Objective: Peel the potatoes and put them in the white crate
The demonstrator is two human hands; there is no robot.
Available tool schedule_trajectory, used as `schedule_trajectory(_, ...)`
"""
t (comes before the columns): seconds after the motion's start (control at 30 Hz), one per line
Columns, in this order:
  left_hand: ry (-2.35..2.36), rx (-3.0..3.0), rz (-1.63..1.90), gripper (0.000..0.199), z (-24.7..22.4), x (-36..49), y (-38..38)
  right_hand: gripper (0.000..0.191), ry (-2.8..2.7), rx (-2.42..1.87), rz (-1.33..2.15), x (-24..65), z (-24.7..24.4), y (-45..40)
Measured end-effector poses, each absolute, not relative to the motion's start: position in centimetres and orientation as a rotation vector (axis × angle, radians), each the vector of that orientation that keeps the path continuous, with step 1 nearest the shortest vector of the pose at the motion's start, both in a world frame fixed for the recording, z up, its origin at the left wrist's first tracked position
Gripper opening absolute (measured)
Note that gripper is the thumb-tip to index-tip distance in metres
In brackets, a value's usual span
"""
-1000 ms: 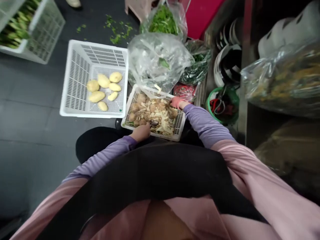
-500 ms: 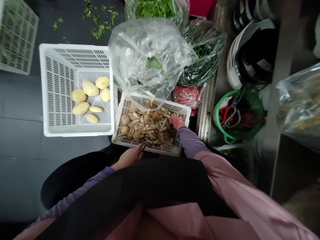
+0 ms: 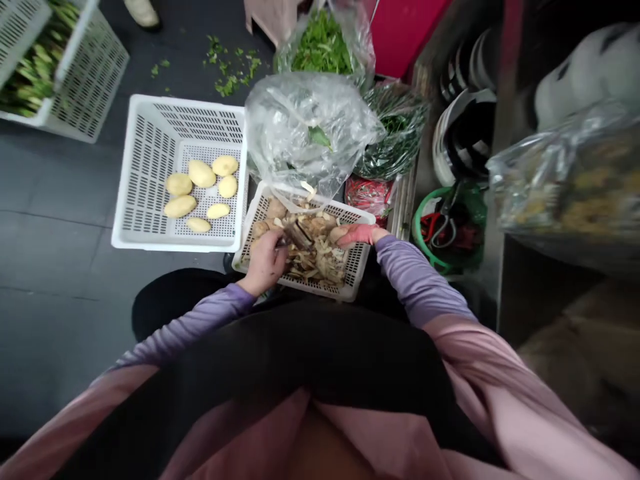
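My left hand [image 3: 265, 260] is closed around the dark handle of a peeler [image 3: 300, 236], its blurred metal head pointing right over the shallow white basket [image 3: 361, 267]. In that basket lie unpeeled potatoes [image 3: 276, 208] and many peelings [image 3: 305, 272]. On the basket's right side, my right hand [image 3: 359, 234], in a reddish glove, is closed on what looks like a brown potato [image 3: 338, 235], partly covered by the fingers. Several peeled potatoes [image 3: 201, 174] rest on the bottom of the deeper white basket [image 3: 150, 247] to the left.
A clear plastic bag [image 3: 310, 120] overhangs the shallow basket's far edge. Behind it are bagged greens [image 3: 325, 47]. Red packets [image 3: 369, 193] lie at the right, near a green basket [image 3: 425, 243] holding scissors. Another crate [image 3: 93, 87] with vegetables stands far left.
My left hand has raised the peeler and moved it over the basket's middle. My right hand has turned and come up from the peelings with a potato. The view has shifted.
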State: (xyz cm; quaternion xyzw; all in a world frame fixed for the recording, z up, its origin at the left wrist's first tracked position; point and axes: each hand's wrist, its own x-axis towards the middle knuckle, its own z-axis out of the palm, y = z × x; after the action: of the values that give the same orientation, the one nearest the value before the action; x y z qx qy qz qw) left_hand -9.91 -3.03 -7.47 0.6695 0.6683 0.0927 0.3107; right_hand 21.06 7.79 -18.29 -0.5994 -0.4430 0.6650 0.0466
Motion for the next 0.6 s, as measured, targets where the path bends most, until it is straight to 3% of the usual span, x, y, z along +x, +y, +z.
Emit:
schedule_trajectory(0.1, 1.717, 1.846, 0.073, 0.024, -7.0, -9.7, -2.5, 0.053, -1.584, -1.536, 2.036, 19.9, -11.5, 5.3)
schedule_trajectory(0.23, 1.569, 2.135, 0.074, 0.041, -5.7, -8.6, -2.2, 0.072, -1.798, -1.534, 1.592, 17.8, -5.9, -0.3)
schedule_trajectory(0.3, 1.403, 2.366, 0.207, 0.045, -5.1, -7.6, -2.1, 0.073, -1.799, -1.531, 1.447, 16.6, -4.8, -3.0)
schedule_trajectory(0.4, 1.218, 2.600, 0.328, 0.031, -4.7, -6.1, -1.6, 0.061, -1.785, -1.550, 1.362, 15.2, -3.8, -5.9)
schedule_trajectory(0.47, 1.183, 2.674, 0.300, 0.029, -4.8, -5.7, -0.8, 0.056, -1.789, -1.605, 1.295, 14.9, -3.1, -7.1)
schedule_trajectory(0.6, 1.416, 2.618, 0.118, 0.026, -5.1, -6.1, 0.9, 0.065, -1.856, -1.606, 1.151, 15.9, -2.1, -8.3)
